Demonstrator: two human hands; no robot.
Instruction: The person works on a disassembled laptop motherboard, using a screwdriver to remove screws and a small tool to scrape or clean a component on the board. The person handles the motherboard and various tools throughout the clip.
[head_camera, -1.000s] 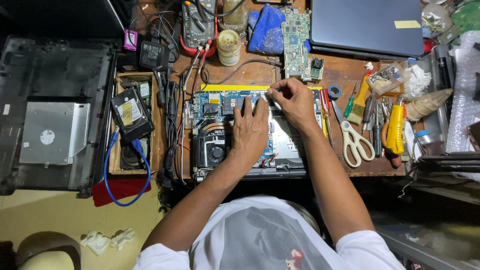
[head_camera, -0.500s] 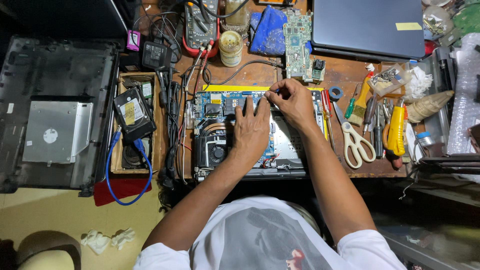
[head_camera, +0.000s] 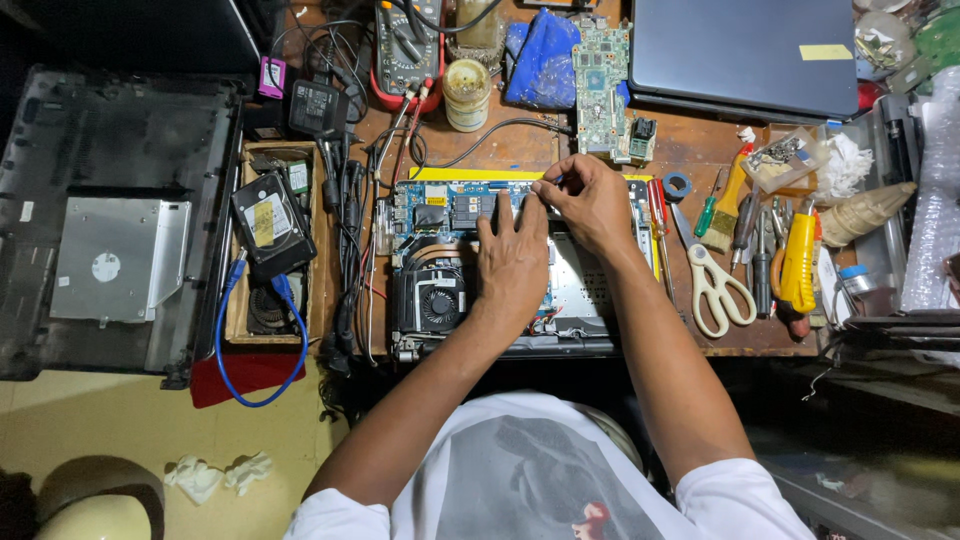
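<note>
Opened laptop, board and fan exposed, lay at desk centre. Left hand rested flat on the board, fingers spread, gripping nothing. Right hand pinched fingertips together at the board's upper edge; item pinched too small to tell. Scissors lay just right.
</note>
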